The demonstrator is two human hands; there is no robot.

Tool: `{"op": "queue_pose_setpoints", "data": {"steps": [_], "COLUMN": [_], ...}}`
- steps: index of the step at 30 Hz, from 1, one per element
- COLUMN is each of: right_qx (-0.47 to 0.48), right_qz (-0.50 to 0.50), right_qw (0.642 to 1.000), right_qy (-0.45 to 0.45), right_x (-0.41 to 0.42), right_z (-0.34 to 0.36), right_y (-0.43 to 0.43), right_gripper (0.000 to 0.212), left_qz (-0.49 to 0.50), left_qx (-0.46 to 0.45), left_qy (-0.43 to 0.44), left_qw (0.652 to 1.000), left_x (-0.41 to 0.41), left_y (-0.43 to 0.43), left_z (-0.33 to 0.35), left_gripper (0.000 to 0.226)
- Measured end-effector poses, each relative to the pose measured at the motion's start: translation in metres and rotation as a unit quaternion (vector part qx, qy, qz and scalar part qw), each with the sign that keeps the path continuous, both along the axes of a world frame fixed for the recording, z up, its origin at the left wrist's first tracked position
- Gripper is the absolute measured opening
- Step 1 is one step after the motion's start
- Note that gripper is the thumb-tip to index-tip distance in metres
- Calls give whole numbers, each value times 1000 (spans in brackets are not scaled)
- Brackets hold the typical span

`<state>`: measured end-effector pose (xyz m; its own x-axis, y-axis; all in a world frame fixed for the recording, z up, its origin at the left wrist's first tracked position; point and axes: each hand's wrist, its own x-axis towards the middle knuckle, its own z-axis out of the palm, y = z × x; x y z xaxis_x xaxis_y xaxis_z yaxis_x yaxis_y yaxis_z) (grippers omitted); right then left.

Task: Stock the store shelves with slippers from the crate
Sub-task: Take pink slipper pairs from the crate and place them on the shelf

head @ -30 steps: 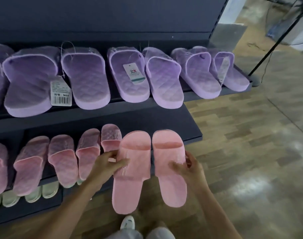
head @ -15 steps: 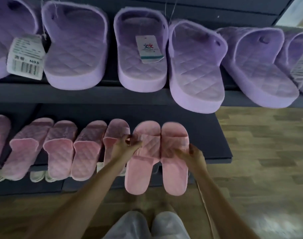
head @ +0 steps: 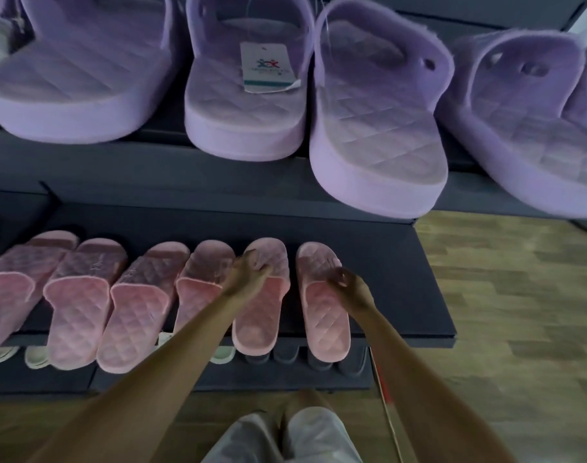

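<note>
Left hand (head: 248,274) is curled round the strap of the left slipper (head: 257,324), with the fingers tucked at the strap's open edge. Right hand (head: 347,287) is curled on the strap edge of the right slipper (head: 329,324). It reads as a pinch, but finger detail is blurred. Both slippers are pink and quilted, toes toward the shelf back, heels toward the person. They lie flat on the lower shelf (head: 402,265), side by side with a narrow gap, heels slightly over the front lip. Left slipper sits just beside the end of the pink row (head: 81,305), which runs off the left edge. The row's slippers are angled and pack close together. Left forearm crosses the nearest one. Upper shelf (head: 152,168) carries purple slippers (head: 375,128), heels out over its lip. One has a white tag (head: 267,66) lying on the footbed. Below the lower shelf's lip, heels of pale slippers (head: 222,354) and dark slippers (head: 285,354) poke out. Knees (head: 285,436) in light trousers show at the bottom, wood floor (head: 519,312) to the right.
</note>
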<state>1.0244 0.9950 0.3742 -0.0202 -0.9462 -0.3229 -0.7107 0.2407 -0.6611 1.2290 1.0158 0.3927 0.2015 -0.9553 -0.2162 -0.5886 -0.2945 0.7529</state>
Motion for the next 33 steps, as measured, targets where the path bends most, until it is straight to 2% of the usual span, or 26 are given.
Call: {"op": "queue_pose_setpoints", "data": {"steps": [2, 4, 7, 12, 16, 21, 28, 33], "right_qx": [14, 25, 25, -27, -72, -114, -160, -190], "right_qz": [27, 43, 66, 114, 114, 133, 133, 141], "right_qw": [999, 995, 989, 976, 974, 969, 959, 954], "right_qy": [36, 83, 128, 186, 183, 172, 191, 184], "right_x": [1, 2, 3, 13, 22, 28, 26, 10], "right_z": [7, 19, 48, 111, 156, 190, 222, 234], "right_y": [9, 21, 39, 78, 114, 158, 210, 244], "right_gripper": [46, 59, 58, 48, 46, 44, 56, 52], "left_qz": [-10, -21, -46, -92, -130, -172, -210, -212], "left_qx": [15, 22, 13, -11, -35, -108, -181, -204], "left_qy": [-1, 6, 2, -35, -29, -94, -153, -189], "left_qw": [1000, 1000, 999, 995, 990, 975, 948, 937], "left_x": [1, 7, 20, 51, 78, 96, 91, 77], "left_y": [7, 14, 30, 65, 94, 126, 166, 203], "left_z": [11, 24, 50, 101, 133, 158, 185, 198], "left_gripper": [39, 40, 40, 38, 42, 43, 41, 40]}}
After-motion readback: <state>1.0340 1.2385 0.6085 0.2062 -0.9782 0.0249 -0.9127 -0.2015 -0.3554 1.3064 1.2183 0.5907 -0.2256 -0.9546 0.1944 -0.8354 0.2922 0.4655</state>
